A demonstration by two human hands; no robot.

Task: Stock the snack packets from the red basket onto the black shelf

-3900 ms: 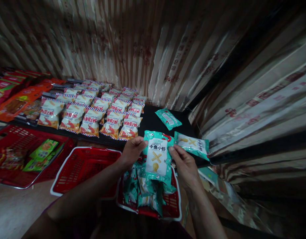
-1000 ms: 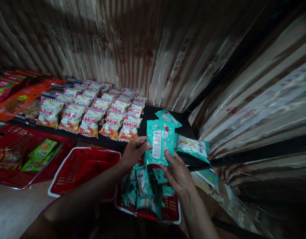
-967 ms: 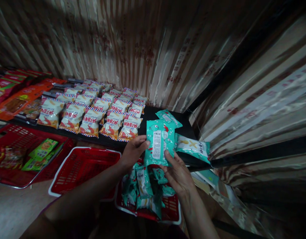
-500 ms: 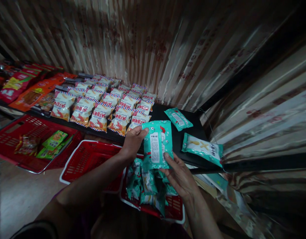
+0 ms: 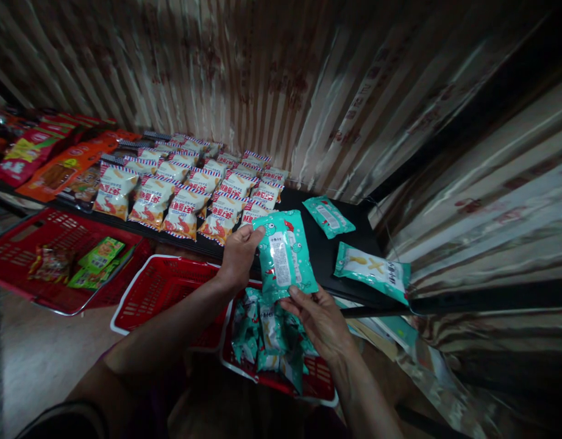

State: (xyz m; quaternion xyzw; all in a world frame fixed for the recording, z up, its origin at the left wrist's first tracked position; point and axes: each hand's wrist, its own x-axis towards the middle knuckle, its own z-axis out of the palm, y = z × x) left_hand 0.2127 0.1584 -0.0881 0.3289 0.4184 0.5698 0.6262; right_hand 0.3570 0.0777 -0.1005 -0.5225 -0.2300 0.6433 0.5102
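Between my two hands I hold a teal snack bag (image 5: 284, 253), its printed back with a white label turned toward me. My left hand (image 5: 239, 253) pinches its upper left edge. At the lower right edge, my right hand (image 5: 318, 317) grips it between thumb and fingers. Below the bag, a red basket (image 5: 320, 373) with a white rim holds several more teal snack bags (image 5: 272, 338). On the black shelf (image 5: 303, 210) lie two other teal bags: one back side up (image 5: 329, 217), the other front side up (image 5: 373, 272) near the right end.
Several white-and-orange snack bags (image 5: 184, 211) stand in rows on the shelf's middle. Red and orange packets (image 5: 66, 166) lie farther left. Two more red baskets stand below: a white-rimmed one (image 5: 164, 286) and one (image 5: 20, 256) with green packets. A striped curtain (image 5: 281, 91) hangs behind.
The held teal bag has shifted slightly left and up, tilting a little. Both hands have moved with it, and the right fingers now grip closer to its bottom edge.
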